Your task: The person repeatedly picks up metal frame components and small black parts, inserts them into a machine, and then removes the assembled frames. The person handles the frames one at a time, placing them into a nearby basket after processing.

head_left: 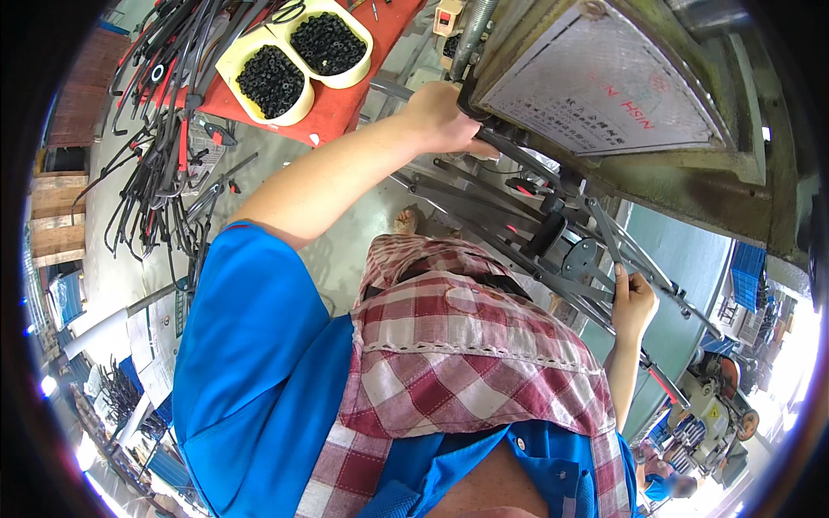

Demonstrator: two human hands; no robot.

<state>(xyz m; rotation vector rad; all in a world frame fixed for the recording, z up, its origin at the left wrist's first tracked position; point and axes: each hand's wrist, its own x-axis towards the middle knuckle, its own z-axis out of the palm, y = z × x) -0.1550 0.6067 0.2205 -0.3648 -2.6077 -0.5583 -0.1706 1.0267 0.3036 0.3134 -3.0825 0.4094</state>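
A dark grey folding metal frame (518, 250) of several tubes and flat bars stretches before me, under the machine head. My left hand (440, 119) is closed round its far-left end, close beside the machine; the inner fingers are partly hidden. On the right, my right hand (635, 302) grips a flat bar of the same frame, with the thumb lying along it. Between the hands sit a black joint piece (548, 233) and a rounded grey plate (583, 256) with rivets or holes.
A heavy machine (604, 86) with a metal plate overhangs the frame at upper right. Two yellow tubs (298, 112) of small black parts stand on a red-covered table (337, 112). Loose dark tubes (164, 164) are heaped at left. Another person (661, 485) is at far lower right.
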